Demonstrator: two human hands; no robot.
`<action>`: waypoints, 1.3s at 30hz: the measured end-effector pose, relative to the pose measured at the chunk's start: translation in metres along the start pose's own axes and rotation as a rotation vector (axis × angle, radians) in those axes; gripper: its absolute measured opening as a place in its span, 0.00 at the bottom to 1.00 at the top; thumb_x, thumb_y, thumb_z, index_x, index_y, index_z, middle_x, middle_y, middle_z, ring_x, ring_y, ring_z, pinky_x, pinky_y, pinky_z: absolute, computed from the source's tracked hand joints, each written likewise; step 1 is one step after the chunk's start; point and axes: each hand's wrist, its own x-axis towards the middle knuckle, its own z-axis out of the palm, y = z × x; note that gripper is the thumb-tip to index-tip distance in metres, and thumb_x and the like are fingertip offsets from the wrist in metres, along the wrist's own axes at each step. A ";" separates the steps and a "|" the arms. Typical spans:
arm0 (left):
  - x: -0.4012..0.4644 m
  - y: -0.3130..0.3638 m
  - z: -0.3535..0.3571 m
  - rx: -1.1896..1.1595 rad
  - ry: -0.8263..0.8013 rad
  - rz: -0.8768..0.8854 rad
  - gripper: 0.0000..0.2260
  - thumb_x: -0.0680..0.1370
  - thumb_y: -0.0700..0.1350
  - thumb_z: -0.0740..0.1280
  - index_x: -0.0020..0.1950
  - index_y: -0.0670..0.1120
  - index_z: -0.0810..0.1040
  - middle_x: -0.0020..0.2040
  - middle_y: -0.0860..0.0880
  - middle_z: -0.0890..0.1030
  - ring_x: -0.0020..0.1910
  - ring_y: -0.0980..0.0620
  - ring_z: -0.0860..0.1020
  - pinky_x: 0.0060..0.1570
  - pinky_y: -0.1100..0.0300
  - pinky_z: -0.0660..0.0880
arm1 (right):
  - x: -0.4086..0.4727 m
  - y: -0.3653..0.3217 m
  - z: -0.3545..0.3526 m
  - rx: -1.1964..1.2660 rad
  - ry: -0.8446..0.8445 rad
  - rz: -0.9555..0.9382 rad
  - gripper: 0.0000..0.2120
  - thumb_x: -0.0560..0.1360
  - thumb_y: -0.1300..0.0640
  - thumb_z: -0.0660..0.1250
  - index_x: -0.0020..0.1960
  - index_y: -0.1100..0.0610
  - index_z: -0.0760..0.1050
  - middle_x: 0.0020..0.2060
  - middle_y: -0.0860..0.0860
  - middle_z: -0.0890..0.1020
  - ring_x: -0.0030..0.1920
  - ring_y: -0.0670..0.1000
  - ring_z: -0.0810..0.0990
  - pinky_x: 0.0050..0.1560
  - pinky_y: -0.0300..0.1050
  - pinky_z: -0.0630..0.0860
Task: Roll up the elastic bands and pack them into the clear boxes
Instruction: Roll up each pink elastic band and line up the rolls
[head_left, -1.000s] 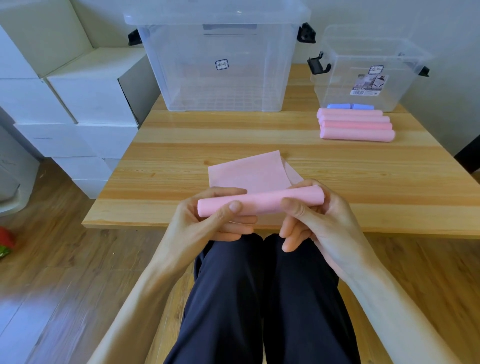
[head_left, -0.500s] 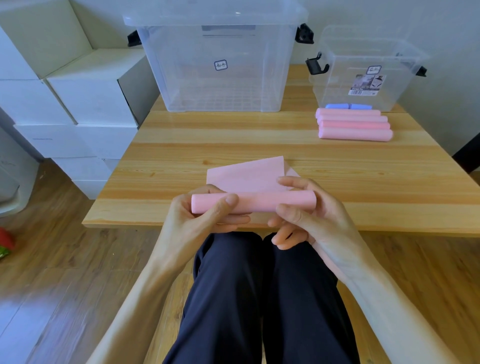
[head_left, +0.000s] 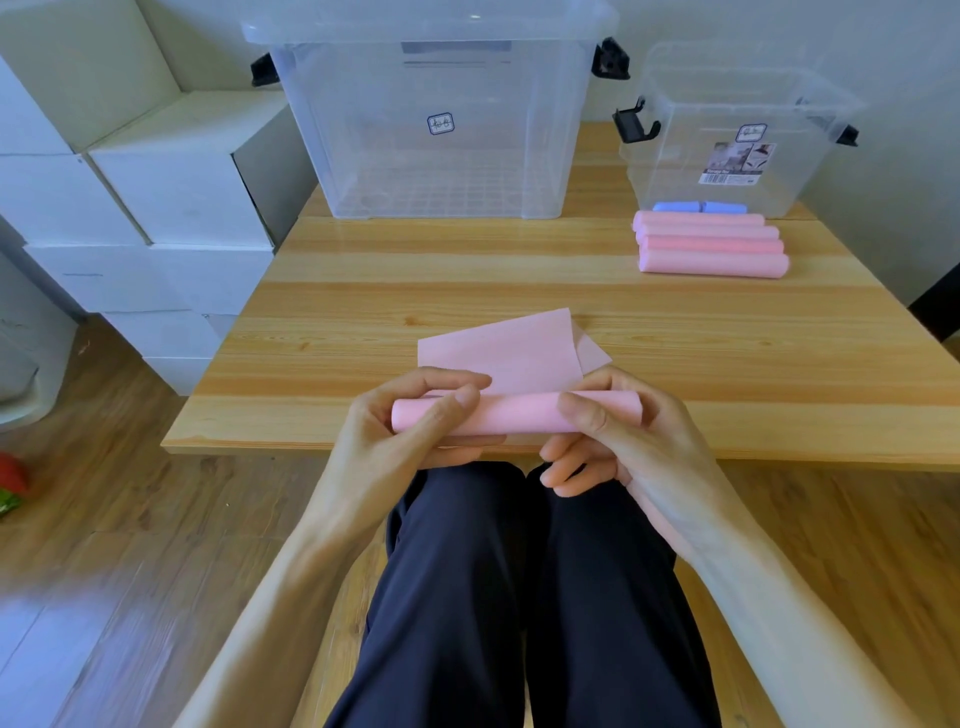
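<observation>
I see both hands at the near edge of the wooden table (head_left: 363, 291), at about 6 o'clock in my view, working one pink elastic band (head_left: 511, 413). My left hand (head_left: 400, 436) grips the left end of the rolled part, thumb laid over the top and fingers curled behind and beneath it. My right hand (head_left: 628, 441) pinches the right end, thumb on the front of the roll, forefinger over the back, the other fingers curled below the table edge. The roll lies crosswise, roughly 9 to 3 o'clock, and the band's unrolled flat tail (head_left: 498, 353) spreads on the table just beyond it toward 12 o'clock, with a second corner showing at its right side. At about 1 o'clock, well apart from my hands, four finished pink rolls (head_left: 711, 244) lie side by side, touching, with a blue roll (head_left: 698, 207) just behind them against the small clear box (head_left: 737, 124), which is lidless. At 12 o'clock stands the large clear box (head_left: 441, 114) with its lid on. White cartons (head_left: 171, 182) are stacked at 10 o'clock beside the table, and my dark trousers (head_left: 519, 597) fill 6 o'clock.
</observation>
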 end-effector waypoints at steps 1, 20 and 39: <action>0.000 0.000 0.000 -0.005 -0.012 -0.007 0.08 0.72 0.47 0.69 0.47 0.48 0.86 0.49 0.51 0.85 0.45 0.44 0.86 0.42 0.62 0.81 | 0.000 0.000 0.000 -0.007 -0.001 0.005 0.18 0.67 0.51 0.72 0.47 0.64 0.76 0.34 0.62 0.84 0.32 0.59 0.84 0.30 0.46 0.81; 0.010 -0.010 -0.001 -0.079 -0.011 0.016 0.08 0.77 0.48 0.69 0.42 0.45 0.78 0.48 0.44 0.80 0.52 0.44 0.82 0.46 0.51 0.82 | 0.004 0.001 0.003 -0.018 -0.038 -0.063 0.17 0.71 0.54 0.70 0.57 0.58 0.71 0.38 0.63 0.84 0.38 0.61 0.86 0.37 0.50 0.83; 0.001 0.007 -0.001 0.103 -0.117 -0.047 0.12 0.71 0.49 0.68 0.52 0.46 0.84 0.48 0.51 0.86 0.45 0.51 0.86 0.41 0.62 0.81 | 0.002 0.000 -0.002 -0.043 0.039 -0.028 0.12 0.66 0.55 0.74 0.46 0.60 0.81 0.37 0.58 0.85 0.35 0.60 0.86 0.33 0.44 0.82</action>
